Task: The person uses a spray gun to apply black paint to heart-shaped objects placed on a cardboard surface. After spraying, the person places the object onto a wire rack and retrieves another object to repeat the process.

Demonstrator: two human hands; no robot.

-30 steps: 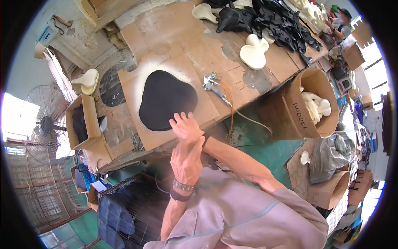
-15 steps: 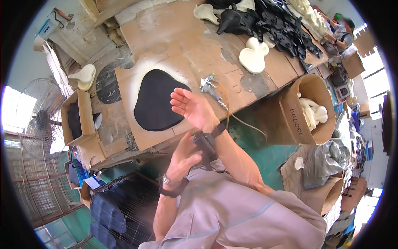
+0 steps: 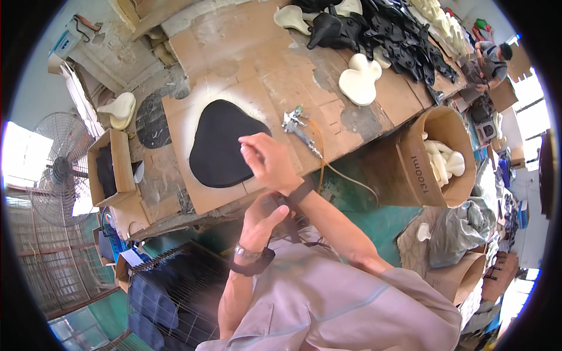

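The right hand's [image 3: 269, 164] fingers were bent in close together, though I could not tell whether they were pressed fully shut. They hung at the near right edge of one black three-lobed pad [image 3: 219, 140], contact unclear. The left hand [image 3: 260, 219], nearer, had its thumb apart from its fingers, which curled by the one dark band [image 3: 301, 192] on the right wrist — whether clamped on anything, I could not tell. One metal-strapped watch [image 3: 249, 253] circled the left wrist.

The pad lay flat on one cardboard sheet [image 3: 205, 199]. To its right lay one spray gun [image 3: 298, 128]; to its left stood one small carton [image 3: 124, 167]. Far right were black saddle-shaped pieces [image 3: 383, 29] — too overlapped to count. Right of the table [image 3: 252, 38] stood one tall carton [image 3: 404, 167] of cream pieces [image 3: 445, 161]; far left, one fan [image 3: 60, 164]; far right, one co-worker [image 3: 494, 65].
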